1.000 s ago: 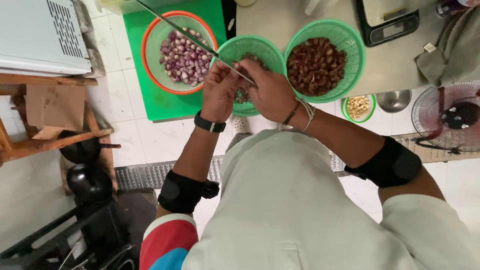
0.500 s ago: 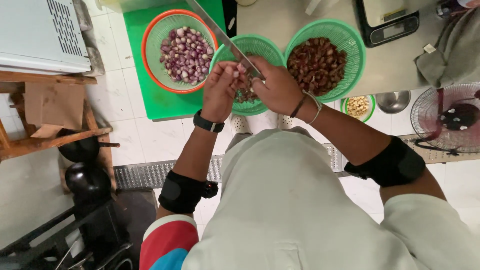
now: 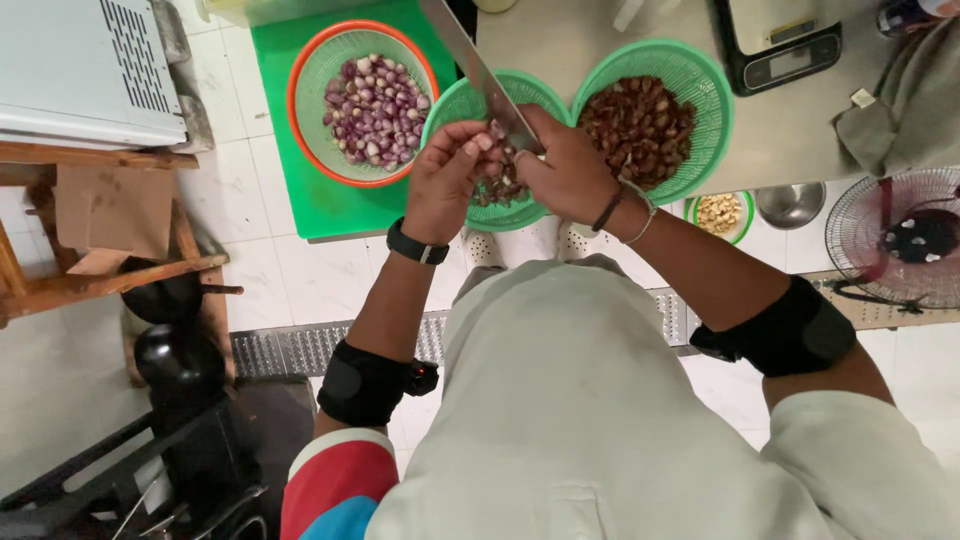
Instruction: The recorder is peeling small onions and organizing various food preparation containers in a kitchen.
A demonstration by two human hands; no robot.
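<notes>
Fingers (image 3: 470, 150) of my left hand (image 3: 445, 185) are pinched around a small shallot (image 3: 495, 130), and my right hand (image 3: 570, 170) is wrapped tight on a knife (image 3: 480, 70) whose blade runs up and away from the fingertips. Right under them sits the middle green basket (image 3: 455, 105), with the orange-rimmed basket (image 3: 300, 100) of peeled ones off to the left and another green basket (image 3: 700, 70) on the right.

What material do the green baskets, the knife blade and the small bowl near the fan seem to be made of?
The green baskets look like moulded plastic: bright uniform colour and a fine mesh of holes. The knife blade, gripped by the right hand, looks like steel: grey, flat, dull sheen. The small bowl seems to be polished metal, probably stainless steel, as it shows silvery reflections.
</notes>
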